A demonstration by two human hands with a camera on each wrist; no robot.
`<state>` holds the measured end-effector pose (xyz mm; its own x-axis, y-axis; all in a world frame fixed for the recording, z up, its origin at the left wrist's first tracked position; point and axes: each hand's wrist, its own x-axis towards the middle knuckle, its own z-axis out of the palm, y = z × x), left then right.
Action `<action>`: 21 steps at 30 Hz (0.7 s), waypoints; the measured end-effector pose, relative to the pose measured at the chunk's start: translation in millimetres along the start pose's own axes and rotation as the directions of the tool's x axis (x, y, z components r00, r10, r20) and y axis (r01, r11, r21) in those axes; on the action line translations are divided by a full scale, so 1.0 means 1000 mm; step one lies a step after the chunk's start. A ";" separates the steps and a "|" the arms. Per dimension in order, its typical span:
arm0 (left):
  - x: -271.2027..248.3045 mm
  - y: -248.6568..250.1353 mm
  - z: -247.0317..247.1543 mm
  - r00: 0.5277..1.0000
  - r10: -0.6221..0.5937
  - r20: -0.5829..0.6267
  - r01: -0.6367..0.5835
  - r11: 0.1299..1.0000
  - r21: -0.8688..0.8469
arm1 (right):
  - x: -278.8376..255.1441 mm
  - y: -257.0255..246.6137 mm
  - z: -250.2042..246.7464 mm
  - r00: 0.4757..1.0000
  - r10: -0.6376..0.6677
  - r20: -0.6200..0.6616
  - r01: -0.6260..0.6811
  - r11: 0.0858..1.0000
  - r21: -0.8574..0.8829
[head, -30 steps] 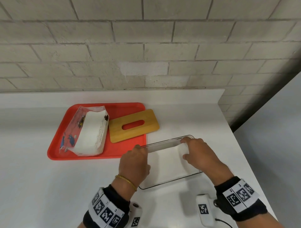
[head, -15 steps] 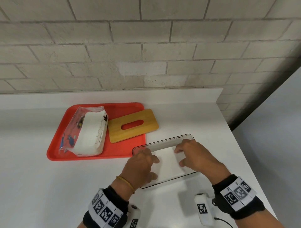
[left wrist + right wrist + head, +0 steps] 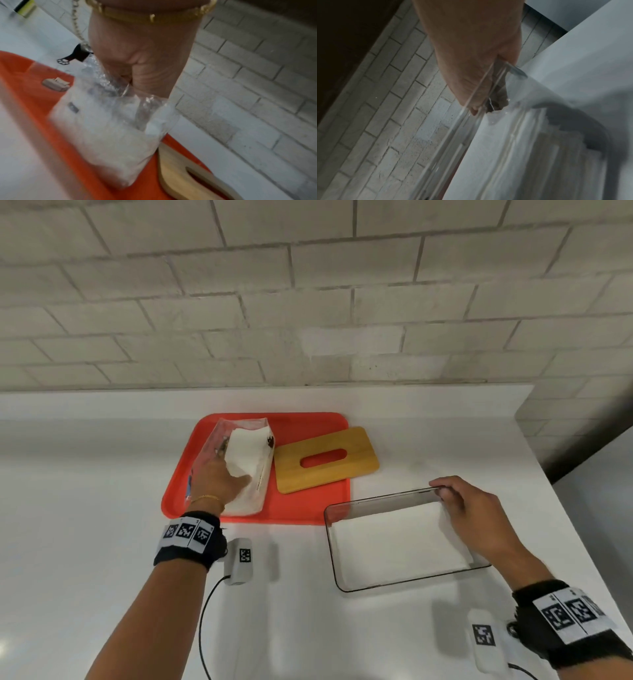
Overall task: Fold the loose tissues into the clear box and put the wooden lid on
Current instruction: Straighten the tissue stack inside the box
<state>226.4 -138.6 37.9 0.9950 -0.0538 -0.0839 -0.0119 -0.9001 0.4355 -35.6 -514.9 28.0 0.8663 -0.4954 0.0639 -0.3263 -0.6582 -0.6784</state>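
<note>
**Left hand in the tissue pack, right hand on the clear box**

We see a white table [image 3: 85, 525] filling the lower half of the head view, with a pale brick wall [image 3: 308, 285] across the top. A red tray [image 3: 308, 508] lies at the centre of the frame. To its lower right, touching its near right corner, stands the clear box [image 3: 346, 559]; a flat layer of white tissue [image 3: 394, 542] already lies in it.

On the left part of the tray lies an opened clear plastic pack of tissues [image 3: 250, 453]. Our left hand [image 3: 219, 481] is on this pack, its fingers [image 3: 245, 479] curled round the white tissue at the open side; the left wrist view shows the hand buried in crumpled plastic [image 3: 111, 108].

The wooden lid [image 3: 325, 460], with a long slot in its middle, rests tilted on the tray's right part, its upper right end overhanging the rim, just beside the pack and apart from the box.

Our right hand [image 3: 469, 508] grips the box's upper right corner, fingers [image 3: 479, 94] clenched over the rim.
</note>
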 end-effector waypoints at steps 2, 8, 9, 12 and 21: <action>0.001 0.000 0.004 1.000 -0.009 0.008 0.009 0.999 0.031 | 0.001 0.003 0.003 1.000 -0.014 -0.002 0.014 1.000 0.007; 0.007 0.002 0.003 0.994 -0.104 0.016 0.103 0.994 0.028 | 0.002 0.007 0.008 1.000 -0.016 -0.008 0.015 0.999 -0.030; 0.008 0.003 0.002 0.994 -0.105 0.013 0.105 0.994 0.017 | 0.002 0.008 0.008 1.000 -0.018 -0.011 0.017 0.999 -0.034; 0.008 0.006 0.000 0.993 -0.118 0.010 0.119 0.991 -0.059 | 0.002 0.008 0.008 1.000 -0.024 -0.014 0.024 0.999 -0.045; -0.022 0.027 -0.052 0.994 -0.102 -0.038 0.070 0.866 -0.495 | -0.004 -0.019 -0.008 0.993 -0.071 -0.090 0.055 0.985 -0.162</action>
<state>209.2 -139.8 97.9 0.9940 0.0551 -0.0941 0.1087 -0.5693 0.8149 -35.8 -504.5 46.6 0.8496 -0.4967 0.1775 -0.3349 -0.7680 -0.5460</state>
